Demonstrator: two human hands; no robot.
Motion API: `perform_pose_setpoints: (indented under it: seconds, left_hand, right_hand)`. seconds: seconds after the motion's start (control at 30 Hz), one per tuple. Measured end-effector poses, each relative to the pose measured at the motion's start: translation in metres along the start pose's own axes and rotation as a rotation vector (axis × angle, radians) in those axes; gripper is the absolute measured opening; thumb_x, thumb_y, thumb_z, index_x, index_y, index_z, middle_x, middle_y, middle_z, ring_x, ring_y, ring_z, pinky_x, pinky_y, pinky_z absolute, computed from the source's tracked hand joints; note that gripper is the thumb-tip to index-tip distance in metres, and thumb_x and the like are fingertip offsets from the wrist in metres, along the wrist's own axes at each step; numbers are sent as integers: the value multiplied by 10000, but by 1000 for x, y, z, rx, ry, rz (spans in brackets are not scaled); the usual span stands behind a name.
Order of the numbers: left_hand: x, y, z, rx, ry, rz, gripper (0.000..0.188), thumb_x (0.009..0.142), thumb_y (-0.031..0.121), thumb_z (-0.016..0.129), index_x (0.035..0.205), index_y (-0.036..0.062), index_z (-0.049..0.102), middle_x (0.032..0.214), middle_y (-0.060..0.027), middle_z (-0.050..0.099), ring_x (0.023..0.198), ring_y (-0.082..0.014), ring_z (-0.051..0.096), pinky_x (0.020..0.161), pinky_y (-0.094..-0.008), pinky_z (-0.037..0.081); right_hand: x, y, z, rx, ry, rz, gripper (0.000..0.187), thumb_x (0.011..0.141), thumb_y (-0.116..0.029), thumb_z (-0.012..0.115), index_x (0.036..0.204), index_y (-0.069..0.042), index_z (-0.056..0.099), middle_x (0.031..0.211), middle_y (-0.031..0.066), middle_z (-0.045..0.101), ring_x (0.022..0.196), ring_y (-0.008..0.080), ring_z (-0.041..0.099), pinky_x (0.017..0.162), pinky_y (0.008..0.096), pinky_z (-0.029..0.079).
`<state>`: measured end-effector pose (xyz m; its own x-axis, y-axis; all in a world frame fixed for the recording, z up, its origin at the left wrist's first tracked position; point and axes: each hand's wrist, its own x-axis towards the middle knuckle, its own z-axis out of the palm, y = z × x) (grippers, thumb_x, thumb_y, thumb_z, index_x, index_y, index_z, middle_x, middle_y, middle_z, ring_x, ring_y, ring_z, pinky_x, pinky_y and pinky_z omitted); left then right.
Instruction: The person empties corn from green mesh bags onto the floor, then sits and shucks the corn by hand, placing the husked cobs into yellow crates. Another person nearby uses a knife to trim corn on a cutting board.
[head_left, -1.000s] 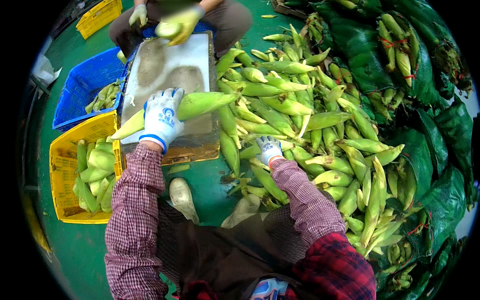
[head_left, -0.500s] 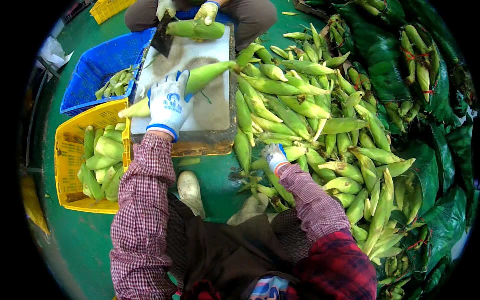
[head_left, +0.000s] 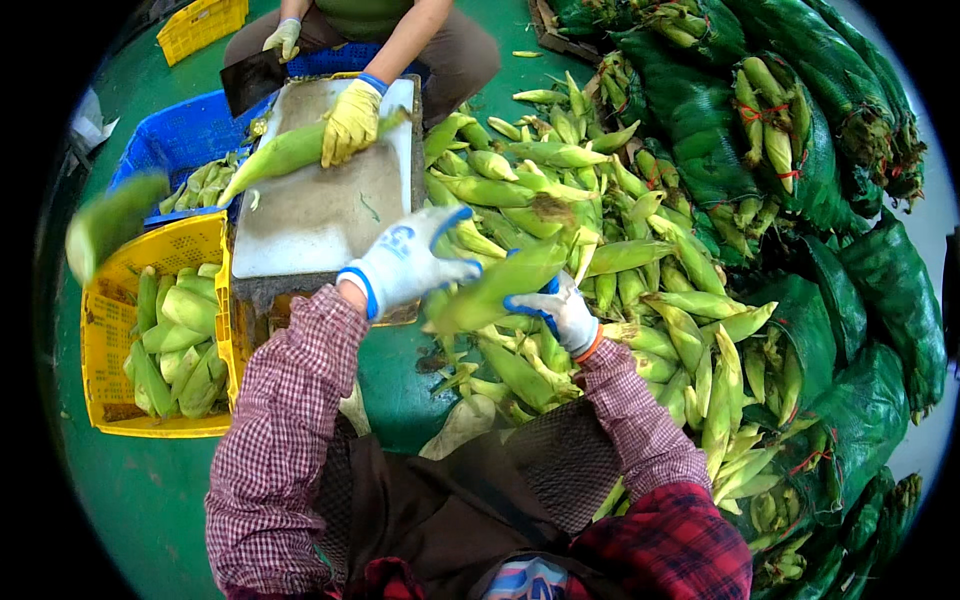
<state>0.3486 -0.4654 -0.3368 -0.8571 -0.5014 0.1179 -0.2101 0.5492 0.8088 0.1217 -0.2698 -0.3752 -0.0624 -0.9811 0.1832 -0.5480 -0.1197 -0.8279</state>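
Note:
My right hand (head_left: 568, 312), in a white and blue glove, grips a green ear of corn (head_left: 505, 285) in its husk, slightly blurred, above the edge of the pile. My left hand (head_left: 412, 258), gloved alike, reaches beside that ear with thumb and fingers spread, not closed on it. Ahead lies a white cutting board (head_left: 300, 245) on a dark stand. Across it, a co-worker's yellow-gloved hand (head_left: 350, 122) presses another ear of corn (head_left: 285, 155) on the board. The co-worker's other hand (head_left: 285, 38) holds a wide dark cleaver (head_left: 252, 84).
A large pile of corn ears (head_left: 690, 325) spreads to my right, with green mesh sacks (head_left: 690, 130) of corn beyond. On the left stand a yellow crate (head_left: 100, 345) of trimmed ears and a blue crate (head_left: 150, 150) of cut ends. A blurred corn piece (head_left: 115, 225) hangs over the crates.
My left hand has left the ear on the board and moved right. My right hand has lifted an ear from the pile. The co-worker's hand now rests on an ear on the board.

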Motion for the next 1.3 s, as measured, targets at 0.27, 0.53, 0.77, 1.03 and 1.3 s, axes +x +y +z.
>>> perform_pose_setpoints:
  seconds: [0.27, 0.53, 0.77, 1.03, 1.3]
  left_hand:
    - [-7, 22, 11, 291, -106, -70, 1053, 683, 416, 881, 1532, 30, 392, 1438, -240, 542, 1336, -380, 525, 1139, -422, 412]
    - [3, -18, -32, 862, 25, -328, 754, 708, 312, 830, 1383, 124, 554, 1232, -130, 670, 1145, -314, 642, 977, -439, 501]
    - [-3, -59, -42, 904, 3, -390, 742, 701, 281, 829, 1373, 129, 553, 1216, -138, 669, 1150, -321, 638, 984, -442, 493]
    - [0, -62, -37, 897, -116, -438, 549, 769, 198, 770, 1287, 144, 596, 1217, -121, 679, 1165, -298, 638, 976, -445, 485]
    - [6, -74, -44, 914, -47, -436, 744, 719, 220, 819, 1407, 139, 545, 1285, -129, 646, 1191, -309, 618, 1013, -436, 470]
  right_hand:
    - [28, -34, 42, 136, 157, -136, 298, 1033, -246, 589, 1228, -36, 674, 1262, 169, 641, 1133, 314, 651, 988, 410, 531]
    - [17, 98, 99, 839, 381, 739, 436, 982, -319, 686, 1333, -71, 615, 1155, 92, 702, 1062, 209, 664, 968, 378, 531]
    - [-30, 219, 207, -128, -45, 984, 811, 834, -509, 767, 1404, 15, 527, 1415, 244, 580, 1291, 395, 572, 1077, 420, 455]
    - [-25, 256, 261, -218, -105, 1293, 981, 795, -552, 797, 1516, -33, 381, 1543, 241, 455, 1408, 417, 455, 1140, 466, 413]
    - [-53, 217, 215, 613, 198, 1087, 545, 876, -222, 772, 1364, -52, 598, 1216, 140, 698, 1054, 254, 668, 956, 358, 524]
